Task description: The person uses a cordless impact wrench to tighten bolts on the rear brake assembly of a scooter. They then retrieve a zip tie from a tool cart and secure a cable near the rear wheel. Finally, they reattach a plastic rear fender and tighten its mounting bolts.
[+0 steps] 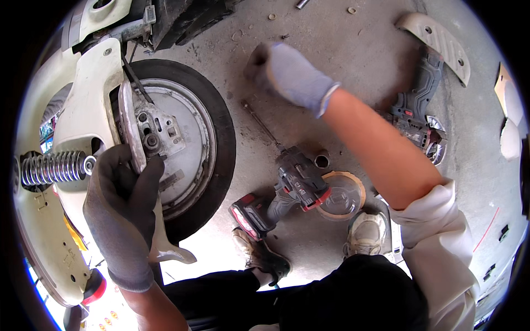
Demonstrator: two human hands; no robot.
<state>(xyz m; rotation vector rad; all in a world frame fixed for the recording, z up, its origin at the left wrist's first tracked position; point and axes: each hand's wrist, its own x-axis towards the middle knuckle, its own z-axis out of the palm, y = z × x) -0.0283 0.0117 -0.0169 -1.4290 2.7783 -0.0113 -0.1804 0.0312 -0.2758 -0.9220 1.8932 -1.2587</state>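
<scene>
My gloved left hand [121,215] has its fingers closed on a pale bracket [128,124] beside the hub of a wheel [190,146], part of a cream scooter body [94,94] lying at the left. My gloved right hand [279,71] is curled above the concrete floor; whatever it holds, if anything, is hidden. Below it lies a cordless power tool [298,176] with a long extension bar [254,116] and a red-black battery [248,215]. A metal socket [322,161] stands by the tool, near a round clear lid [339,196].
A second power tool [411,105] lies under my right forearm, beside a cream curved cover [441,41]. A shock absorber [52,164] sits at the far left. Small rings and bits are scattered at the top, torn cardboard [510,121] at the right. My shoes [364,231] are below.
</scene>
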